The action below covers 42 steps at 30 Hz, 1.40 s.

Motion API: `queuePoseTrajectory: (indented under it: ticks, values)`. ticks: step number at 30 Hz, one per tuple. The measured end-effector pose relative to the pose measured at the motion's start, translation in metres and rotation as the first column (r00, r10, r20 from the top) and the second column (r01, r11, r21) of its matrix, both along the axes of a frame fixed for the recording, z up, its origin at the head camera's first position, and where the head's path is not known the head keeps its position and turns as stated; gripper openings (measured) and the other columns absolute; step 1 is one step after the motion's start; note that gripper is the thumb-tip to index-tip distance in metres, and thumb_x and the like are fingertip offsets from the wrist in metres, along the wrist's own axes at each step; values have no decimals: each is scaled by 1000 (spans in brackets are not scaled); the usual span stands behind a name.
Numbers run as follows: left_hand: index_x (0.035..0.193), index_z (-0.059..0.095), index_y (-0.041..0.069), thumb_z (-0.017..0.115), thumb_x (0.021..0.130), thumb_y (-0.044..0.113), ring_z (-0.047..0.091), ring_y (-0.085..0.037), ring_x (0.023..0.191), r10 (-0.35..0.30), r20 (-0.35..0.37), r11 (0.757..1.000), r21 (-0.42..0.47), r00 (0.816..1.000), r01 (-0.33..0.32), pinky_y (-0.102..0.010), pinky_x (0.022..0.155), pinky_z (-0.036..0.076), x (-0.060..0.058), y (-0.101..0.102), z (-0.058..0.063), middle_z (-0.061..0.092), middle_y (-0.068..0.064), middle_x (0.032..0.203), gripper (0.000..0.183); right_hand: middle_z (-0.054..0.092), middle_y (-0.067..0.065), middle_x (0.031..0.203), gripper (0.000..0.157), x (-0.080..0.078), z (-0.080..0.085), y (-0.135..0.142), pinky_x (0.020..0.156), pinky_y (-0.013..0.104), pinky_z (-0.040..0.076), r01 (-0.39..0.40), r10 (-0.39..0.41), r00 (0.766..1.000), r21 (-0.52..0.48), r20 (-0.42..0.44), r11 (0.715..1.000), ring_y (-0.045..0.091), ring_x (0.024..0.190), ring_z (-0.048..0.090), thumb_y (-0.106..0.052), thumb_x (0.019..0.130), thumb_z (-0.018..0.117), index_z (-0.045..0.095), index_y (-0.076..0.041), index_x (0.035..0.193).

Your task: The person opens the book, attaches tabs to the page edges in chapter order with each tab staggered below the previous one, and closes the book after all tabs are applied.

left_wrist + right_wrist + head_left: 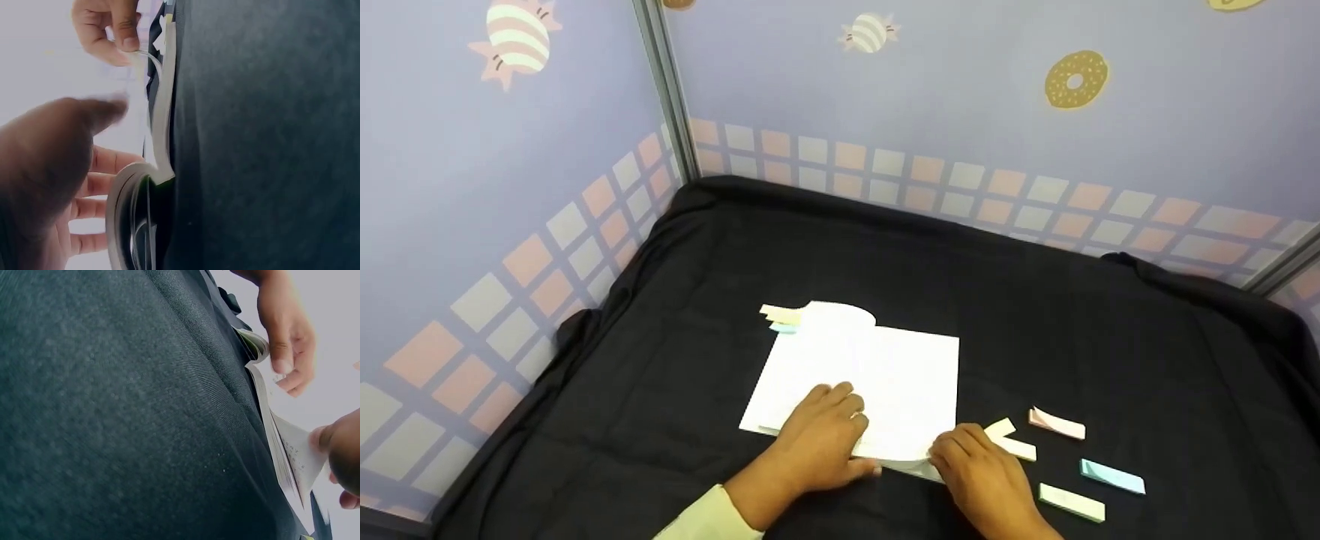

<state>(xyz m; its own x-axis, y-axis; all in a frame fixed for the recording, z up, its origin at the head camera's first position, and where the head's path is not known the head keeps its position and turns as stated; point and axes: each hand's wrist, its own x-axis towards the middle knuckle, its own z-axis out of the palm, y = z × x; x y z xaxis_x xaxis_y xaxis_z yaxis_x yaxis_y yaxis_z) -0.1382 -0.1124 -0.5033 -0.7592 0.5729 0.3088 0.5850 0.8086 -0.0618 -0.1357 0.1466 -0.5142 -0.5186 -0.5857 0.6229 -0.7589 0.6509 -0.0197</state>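
An open book (915,375) with white pages lies on the black cloth. My left hand (826,435) rests on its left page near the lower middle, fingers loosely extended. In the left wrist view, the thumb of that left hand (56,163) stands off the paper. At the lower right corner, my right hand (982,469) pinches a page between thumb and fingers. The right wrist view has this page (298,447) lifted, with print on its underside. Yellow and blue sticky tabs (782,315) stick out from the book's upper left edge.
Beside the right hand lie a yellow sticky-note pad (1020,449), a pink pad (1057,424), a blue pad (1112,477) and a pale green pad (1072,503). Patterned panels (960,112) rise behind and left of the black cloth (660,420).
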Motion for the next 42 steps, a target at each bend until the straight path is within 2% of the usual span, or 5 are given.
queuePoseTrajectory:
  ticks: [13,18,23,32,42]
  values:
    - [147,20,12,60,70,10,52,-31,108,100,-288,928,372,952,15,-42,84,46,-4,3,-9,39,-22,137,87,45,9,137,55,3,1,5,65,33,53,88,-93,991,52,100,995,26,119,47,-18,77,73,57,-17,130]
    - [142,40,31,67,73,9,8,-41,139,155,-229,980,162,961,-119,-60,106,13,-2,-1,-2,9,-16,154,76,58,5,118,18,1,-5,6,73,33,53,29,-38,995,97,96,995,23,111,52,-14,83,63,69,-16,100]
    - [95,70,22,63,83,20,30,-27,135,-38,-110,997,-74,993,30,-47,110,18,3,-2,2,52,3,134,14,60,-4,90,19,-1,-6,4,72,28,50,5,-7,1000,69,20,998,15,91,56,-22,95,47,62,-16,86]
    - [88,63,17,64,75,62,46,-24,104,65,-1,998,-21,998,-65,-42,88,38,4,4,0,54,2,97,47,56,-8,81,9,-1,0,1,66,25,46,25,-25,999,-24,-23,999,12,83,54,-23,85,61,56,-18,79]
    - [98,63,15,59,83,37,48,-22,90,72,-96,994,86,993,-64,-40,77,39,1,3,-3,56,1,88,27,58,5,120,39,2,2,-1,69,32,52,59,-61,998,-98,-22,993,21,105,56,-40,96,48,63,-11,116]
